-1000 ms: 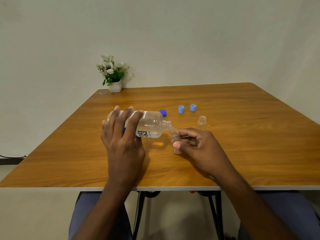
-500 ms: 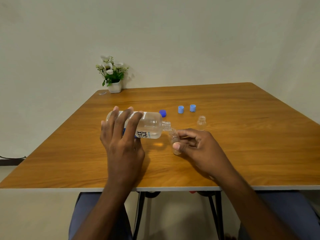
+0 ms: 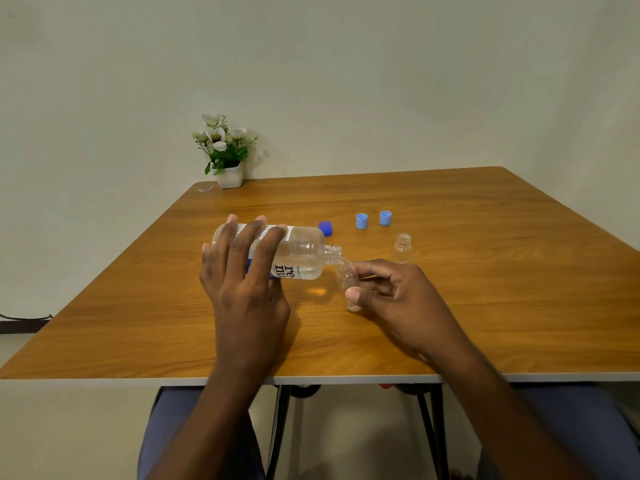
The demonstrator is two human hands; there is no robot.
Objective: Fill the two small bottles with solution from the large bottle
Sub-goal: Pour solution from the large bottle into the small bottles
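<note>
My left hand (image 3: 242, 282) grips the large clear bottle (image 3: 301, 252), tipped on its side with its open neck pointing right. That neck touches the mouth of a small clear bottle (image 3: 346, 280), which my right hand (image 3: 394, 296) holds on the wooden table (image 3: 485, 306) between thumb and fingers. Clear liquid lies along the large bottle's lower side. A second small bottle (image 3: 402, 247) stands open and upright just behind my right hand.
A dark blue cap (image 3: 326, 227) and two light blue caps (image 3: 361, 221) (image 3: 385, 218) lie behind the bottles. A white pot of flowers (image 3: 225, 154) stands at the table's far left corner. My knees show under the front edge.
The large bottle has tilted a little further, its neck lowering onto the small bottle's mouth. Both hands have stayed almost in place.
</note>
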